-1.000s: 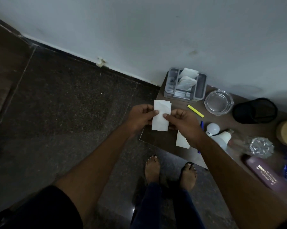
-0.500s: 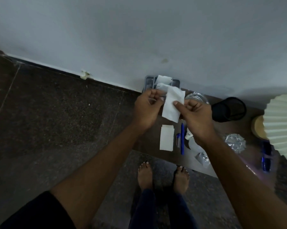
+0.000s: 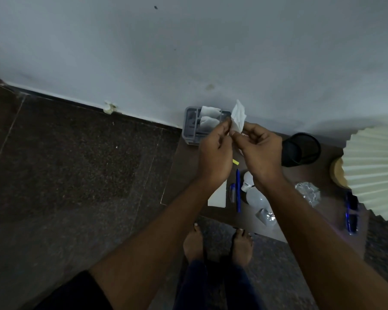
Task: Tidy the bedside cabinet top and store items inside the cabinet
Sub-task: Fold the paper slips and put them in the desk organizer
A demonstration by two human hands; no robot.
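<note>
A white tissue (image 3: pixel 238 116) is pinched between my left hand (image 3: pixel 214 153) and my right hand (image 3: pixel 261 148), held up just right of the grey organiser tray (image 3: pixel 189 130). Two folded white tissues (image 3: pixel 208 118) stick out of that tray, which stands at the back left corner of the brown cabinet top (image 3: pixel 184 175). Another flat white tissue (image 3: pixel 218 196) lies on the top under my left wrist. Beside it lie a blue pen (image 3: pixel 238 191), a short blue tube (image 3: pixel 232 193) and a white bulb (image 3: pixel 255 198).
A black mesh cup (image 3: pixel 301 151) stands at the back by the wall. A pleated cream lampshade (image 3: pixel 376 173) overhangs the right side above a wooden base (image 3: pixel 337 173). A crystal ornament (image 3: pixel 308 193), blue glasses (image 3: pixel 350 211) and a yellow stick (image 3: pixel 235 162) also lie here. My bare feet (image 3: pixel 217 245) stand on dark stone floor.
Both hands have lifted the tissue up and back toward the grey tray, and it now looks folded narrower. The view has swung right, bringing the lampshade in.
</note>
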